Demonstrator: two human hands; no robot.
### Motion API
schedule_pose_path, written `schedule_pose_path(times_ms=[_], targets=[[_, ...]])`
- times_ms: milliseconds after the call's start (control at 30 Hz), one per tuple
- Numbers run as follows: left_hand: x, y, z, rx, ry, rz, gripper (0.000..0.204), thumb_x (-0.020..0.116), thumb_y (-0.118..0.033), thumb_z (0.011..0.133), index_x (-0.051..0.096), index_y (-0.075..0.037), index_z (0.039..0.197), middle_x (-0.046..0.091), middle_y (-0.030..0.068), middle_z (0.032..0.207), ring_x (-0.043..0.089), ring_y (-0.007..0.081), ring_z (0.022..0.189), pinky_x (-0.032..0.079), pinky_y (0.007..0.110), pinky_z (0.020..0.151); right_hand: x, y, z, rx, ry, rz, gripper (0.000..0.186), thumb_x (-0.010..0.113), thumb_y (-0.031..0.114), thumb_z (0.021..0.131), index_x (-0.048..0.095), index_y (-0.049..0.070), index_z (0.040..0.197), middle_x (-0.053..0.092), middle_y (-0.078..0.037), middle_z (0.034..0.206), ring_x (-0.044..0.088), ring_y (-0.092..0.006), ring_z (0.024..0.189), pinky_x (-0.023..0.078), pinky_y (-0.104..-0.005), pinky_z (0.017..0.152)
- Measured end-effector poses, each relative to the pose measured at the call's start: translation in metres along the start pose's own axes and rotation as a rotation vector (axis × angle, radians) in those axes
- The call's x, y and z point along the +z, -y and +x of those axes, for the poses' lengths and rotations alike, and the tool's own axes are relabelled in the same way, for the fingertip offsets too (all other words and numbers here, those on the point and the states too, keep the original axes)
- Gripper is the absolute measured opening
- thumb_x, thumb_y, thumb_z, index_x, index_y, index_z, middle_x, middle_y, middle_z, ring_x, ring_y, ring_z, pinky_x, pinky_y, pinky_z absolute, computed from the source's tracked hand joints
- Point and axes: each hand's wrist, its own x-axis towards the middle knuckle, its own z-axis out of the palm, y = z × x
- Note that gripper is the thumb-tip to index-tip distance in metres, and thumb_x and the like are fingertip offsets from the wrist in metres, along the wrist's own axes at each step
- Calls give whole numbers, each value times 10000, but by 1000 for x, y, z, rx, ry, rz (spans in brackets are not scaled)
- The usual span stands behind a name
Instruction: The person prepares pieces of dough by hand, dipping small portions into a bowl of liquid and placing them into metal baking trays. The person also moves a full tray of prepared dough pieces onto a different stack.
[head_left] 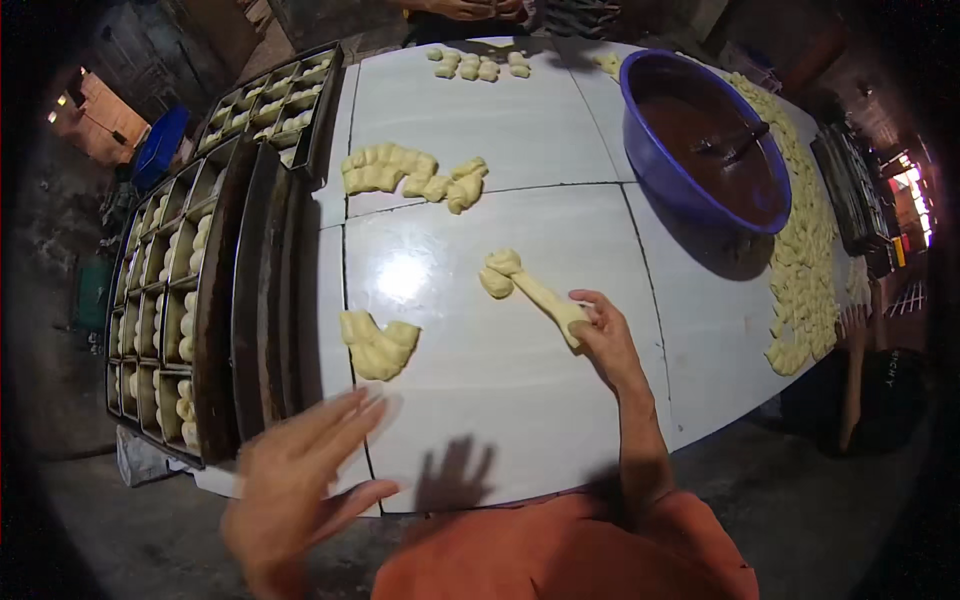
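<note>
A long strip of pale yellow dough (545,295) lies slantwise on the white tabletop. My right hand (608,340) pinches its near end, and its far end meets a small lump of dough (496,280). Raised over the near left edge of the table, my left hand (310,470) is slightly blurred, with fingers stretched out and nothing in them. Beyond its fingertips rests a curved cluster of dough pieces (382,345). Farther back, a row of joined dough pieces (390,168) lies near a seam in the tabletop (500,380).
On the left stand metal baking pans (205,340) divided into compartments holding dough pieces. A purple basin (650,165) of dark brown filling, with a utensil in it, sits back right. Beside it stretches a mass of small dough pieces (800,270). Another person's hands (465,8) show at the far edge.
</note>
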Motion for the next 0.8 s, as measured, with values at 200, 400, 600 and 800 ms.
schedule_pose_path(times_ms=[200,400,600,800], targets=[[213,-18,152,180,-263,34,539,636,-140,897,474,-83,1408,512,183,1416,425,368,1371,316,553,1129,-23,-3,-6,31,166,-63,305,599,72,867,631,-41,1149,621,-51,875,573,-99,755,468,-240,645],[262,-36,186,119,-298,123,469,539,-72,866,506,-47,1333,492,178,1431,395,327,1399,215,628,1141,-85,-9,-29,87,146,74,174,652,86,846,640,16,1006,632,-25,808,567,-73,668,454,-223,563],[272,-52,189,-6,-285,210,565,544,-63,888,398,-37,1433,410,249,1466,327,372,1430,234,647,1134,-127,-3,-58,-29,76,476,181,646,53,840,601,63,1015,653,-30,887,598,-76,753,471,-199,623],[275,-102,171,14,-438,-405,426,692,-183,897,581,-4,1267,542,248,1315,541,338,1209,417,493,988,-115,10,-60,-170,63,386,568,614,53,941,390,40,1462,665,-133,1168,632,-150,1019,503,-285,899]])
